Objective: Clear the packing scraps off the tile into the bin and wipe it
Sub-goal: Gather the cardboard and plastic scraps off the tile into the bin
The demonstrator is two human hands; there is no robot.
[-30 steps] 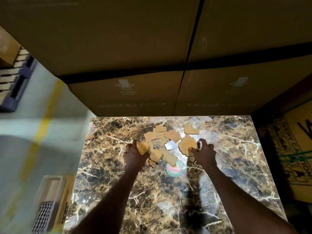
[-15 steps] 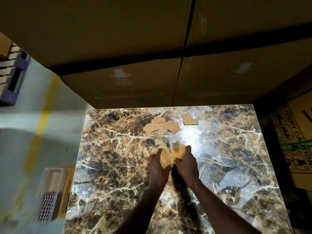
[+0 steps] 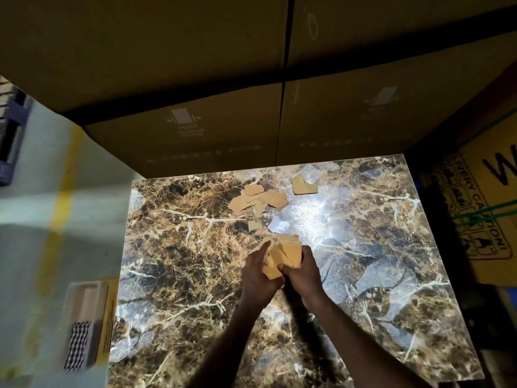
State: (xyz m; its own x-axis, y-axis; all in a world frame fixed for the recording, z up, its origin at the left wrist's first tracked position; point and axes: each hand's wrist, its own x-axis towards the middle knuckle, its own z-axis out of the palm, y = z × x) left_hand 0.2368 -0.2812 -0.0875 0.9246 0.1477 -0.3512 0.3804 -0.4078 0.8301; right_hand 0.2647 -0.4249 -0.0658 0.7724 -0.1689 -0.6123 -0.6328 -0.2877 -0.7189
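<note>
Both hands (image 3: 282, 271) still clutch scraps (image 3: 285, 254), seemingly lifted.

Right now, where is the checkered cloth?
In the head view, the checkered cloth lies in the bin on the floor, left of the tile.

Stacked cardboard boxes (image 3: 212, 79) loom behind; grey floor (image 3: 36, 191) (yellow line painted) lies left.

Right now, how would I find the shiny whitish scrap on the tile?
Start at the big marble tile. Just beyond the two hands, below the clump of cardboard scraps, lies the whitish scrap. It alone is pale and glossy; the scraps around it are tan cardboard.
</note>
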